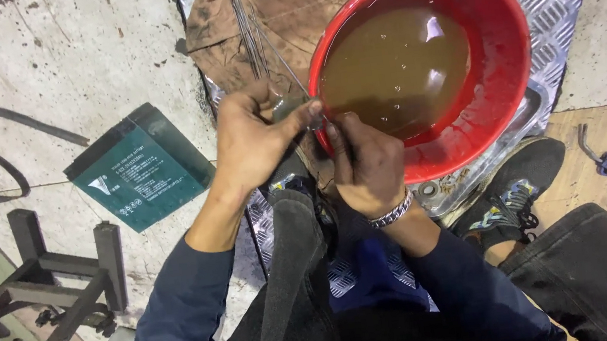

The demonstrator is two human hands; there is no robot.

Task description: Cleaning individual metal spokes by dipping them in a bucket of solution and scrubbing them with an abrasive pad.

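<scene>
Pinching close together, both hands, left hand (249, 142) and right hand (365, 162), are clamped on thin metal spokes (253, 36) beside a red basin (495, 51) of murky water.

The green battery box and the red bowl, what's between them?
In the head view, the left hand holding thin wires lies between the green battery box and the red bowl.

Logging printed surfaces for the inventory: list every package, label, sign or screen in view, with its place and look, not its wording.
Green battery block: on the concrete floor, beside the left hand; boxy, dark green, its top face carrying a printed label with pale lettering and a white triangular mark.
No other package, sign or screen shows.
</scene>
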